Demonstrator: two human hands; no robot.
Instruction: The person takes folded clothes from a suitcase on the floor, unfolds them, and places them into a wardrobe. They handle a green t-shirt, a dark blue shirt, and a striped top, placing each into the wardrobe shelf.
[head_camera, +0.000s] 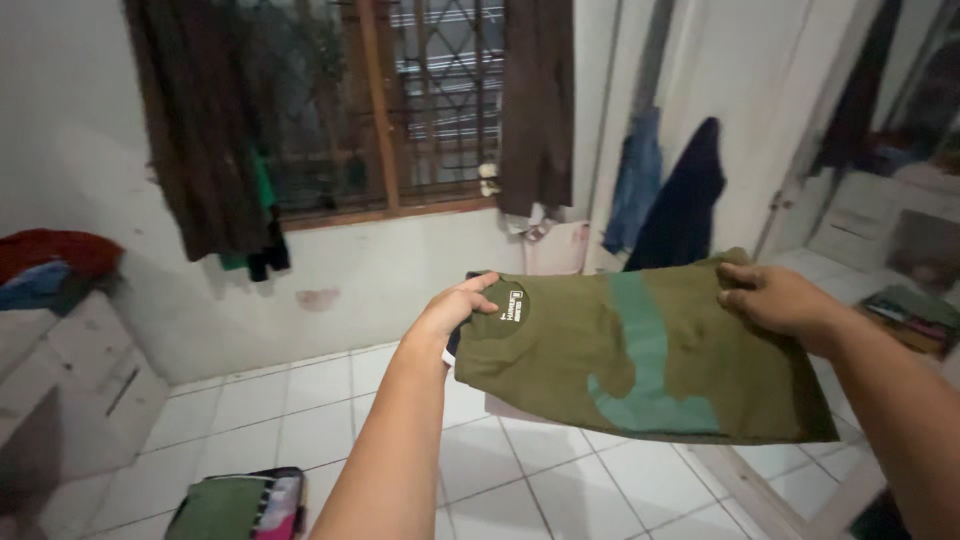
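Fingers (478, 290) of our left hand (455, 308) are curled shut on the collar end of a folded olive-green shirt (640, 360), thumb on top beside the neck label (516, 304), the other digits hidden beneath the cloth. Our right hand (775, 297) pinches the far upper edge, its fingers closed over the fold with the knuckles up. Between the two grips the shirt hangs in the air above the white tiled floor (300, 420), held roughly flat and tipped a little toward us. Its long axis runs left to right across the view, collar end toward our left and the other end toward our right, where the lower corner droops past the wrist. A teal patch (640, 390) crosses the middle of the cloth (a print, as far as we can tell). Both forearms reach forward and slightly inward, the left rising from the bottom edge, the right entering from the lower right corner. Behind the shirt stand a barred window (400, 100) with dark curtains and clothes hanging on the wall. A folded green garment (215, 508) lies on the floor at lower left.
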